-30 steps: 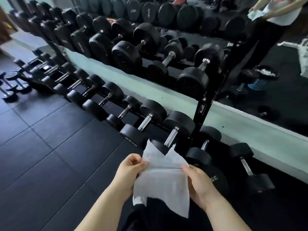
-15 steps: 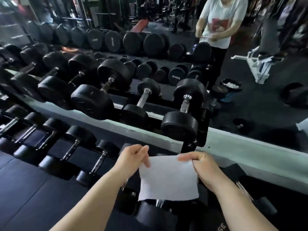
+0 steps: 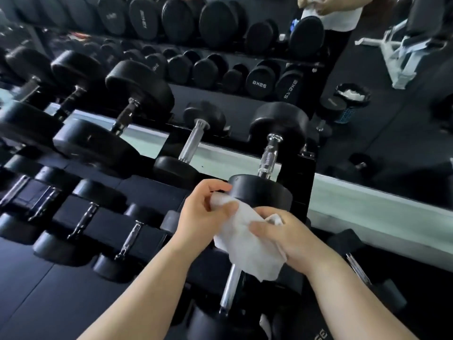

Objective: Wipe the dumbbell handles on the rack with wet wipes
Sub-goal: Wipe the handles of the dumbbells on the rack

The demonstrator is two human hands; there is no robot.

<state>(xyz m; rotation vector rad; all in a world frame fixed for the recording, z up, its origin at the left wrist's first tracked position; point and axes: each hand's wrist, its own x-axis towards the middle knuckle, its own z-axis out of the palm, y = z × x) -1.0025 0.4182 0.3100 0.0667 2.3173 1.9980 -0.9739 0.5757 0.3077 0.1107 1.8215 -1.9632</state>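
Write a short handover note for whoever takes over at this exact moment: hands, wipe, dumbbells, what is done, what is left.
Left hand: pinching the upper end of the white wet wipe.
Right hand: gripping the same wipe from the right, bunching it.
The wipe sits in front of the near black head of the rightmost upper-shelf dumbbell, not on its knurled chrome handle.
Done: wipe is in hand; no handle shows contact.
Left: wipe this handle, then the smooth silver handle beside it and the lower row.

A single head-worn camera looks forward and down, close over the dumbbell rack (image 3: 304, 182), facing a wall mirror (image 3: 392, 82) behind it.
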